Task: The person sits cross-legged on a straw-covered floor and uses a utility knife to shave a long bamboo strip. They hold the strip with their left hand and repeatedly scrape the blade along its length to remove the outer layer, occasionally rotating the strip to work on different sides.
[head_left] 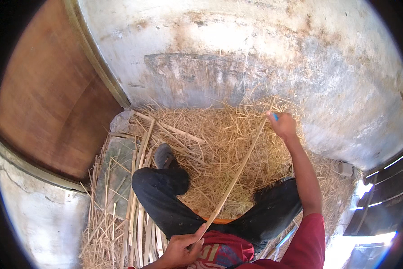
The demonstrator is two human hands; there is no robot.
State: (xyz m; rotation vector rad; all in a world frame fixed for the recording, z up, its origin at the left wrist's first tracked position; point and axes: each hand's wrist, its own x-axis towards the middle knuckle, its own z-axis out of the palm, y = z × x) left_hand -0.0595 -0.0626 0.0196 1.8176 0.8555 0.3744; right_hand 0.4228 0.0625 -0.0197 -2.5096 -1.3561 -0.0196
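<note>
A long, thin bamboo strip (237, 175) slants from my lap up and to the right, over the pile of shavings. Its near end is pinched in my left hand (183, 249), held low in front of my shirt. Far out with the arm stretched, my right hand (284, 125) is closed at the strip's upper part. A small blue thing (275, 117) shows between its thumb and fingers; the rest of it is hidden in the grip. My bent legs lie on either side of the strip.
Pale shavings (219, 130) cover the floor up to a stained wall (255, 67). Several longer strips (136, 210) lie left of my legs, by a grey stone slab (116, 168). A brown wooden panel (53, 98) stands at the left. A blue rod-like thing (286, 238) lies right of my lap.
</note>
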